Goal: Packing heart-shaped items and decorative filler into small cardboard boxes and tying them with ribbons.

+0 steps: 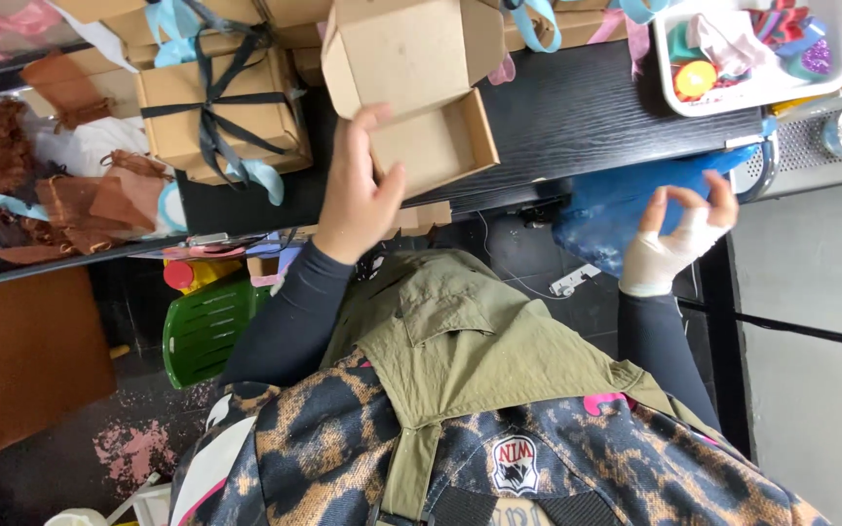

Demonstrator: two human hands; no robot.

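Black tabletop (587, 107) bears an open cardboard box (411, 88), its near wall gripped by the left hand (358, 195).

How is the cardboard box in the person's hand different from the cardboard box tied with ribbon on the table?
The held box is open with its lid up; the tied box is closed. The held box has no ribbon; the tied box has dark ribbon crossed over it. The left hand grips the held box; the tied box rests untouched. Both are brown cardboard.
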